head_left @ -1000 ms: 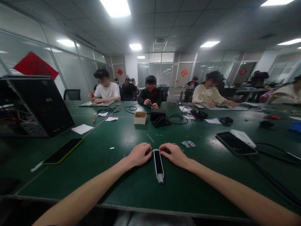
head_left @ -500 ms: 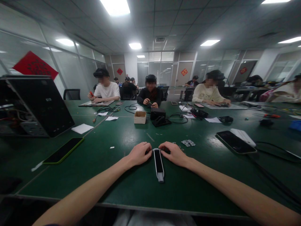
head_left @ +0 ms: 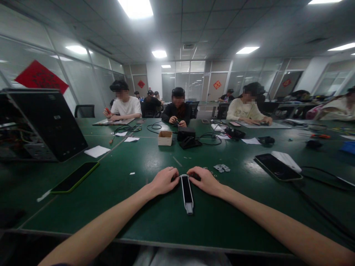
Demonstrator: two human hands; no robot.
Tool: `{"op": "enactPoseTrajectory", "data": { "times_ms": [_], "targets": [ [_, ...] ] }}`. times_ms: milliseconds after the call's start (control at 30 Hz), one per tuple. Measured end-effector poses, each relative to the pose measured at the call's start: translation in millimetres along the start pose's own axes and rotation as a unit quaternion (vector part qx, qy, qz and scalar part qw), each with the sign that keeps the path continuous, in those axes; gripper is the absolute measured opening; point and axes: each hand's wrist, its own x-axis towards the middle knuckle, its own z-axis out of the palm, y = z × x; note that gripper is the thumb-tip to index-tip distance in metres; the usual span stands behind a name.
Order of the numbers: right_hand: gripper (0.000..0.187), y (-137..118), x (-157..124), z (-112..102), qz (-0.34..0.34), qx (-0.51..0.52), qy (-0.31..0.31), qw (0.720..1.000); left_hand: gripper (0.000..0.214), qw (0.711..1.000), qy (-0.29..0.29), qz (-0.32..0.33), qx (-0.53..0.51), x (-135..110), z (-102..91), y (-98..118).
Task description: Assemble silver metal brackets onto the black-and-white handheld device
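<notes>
My left hand [head_left: 164, 181] and my right hand [head_left: 202, 181] rest on the green bench, curled in from either side. Their fingertips meet the far end of a long black-and-white handheld device [head_left: 187, 194], which lies lengthwise with its grey tip toward me. Just beyond my right fingers lie several tiny metal parts [head_left: 208, 171]. A little further right sit small perforated metal plates [head_left: 222, 168]. My fingers hide the device's far end.
A green-cased phone [head_left: 74, 177] lies to my left, and a black phone [head_left: 278, 167] lies to my right. Further off stand a cardboard box [head_left: 165, 138] and a black computer case [head_left: 44, 125]. Co-workers [head_left: 178, 107] sit across the bench among cables and papers.
The view has tilted very slightly. My hands and the device stay in nearly the same place.
</notes>
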Motion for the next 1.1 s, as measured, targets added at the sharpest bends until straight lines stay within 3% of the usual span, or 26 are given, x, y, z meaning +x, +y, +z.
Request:
{"op": "enactPoseTrajectory", "data": {
  "times_ms": [1100],
  "targets": [
    [0.016,-1.8,0.2,0.4,-0.015,-0.031,0.012,0.999,0.010,1.000,0.009,0.006,0.001,1.0,1.8,-0.9]
  ]
}}
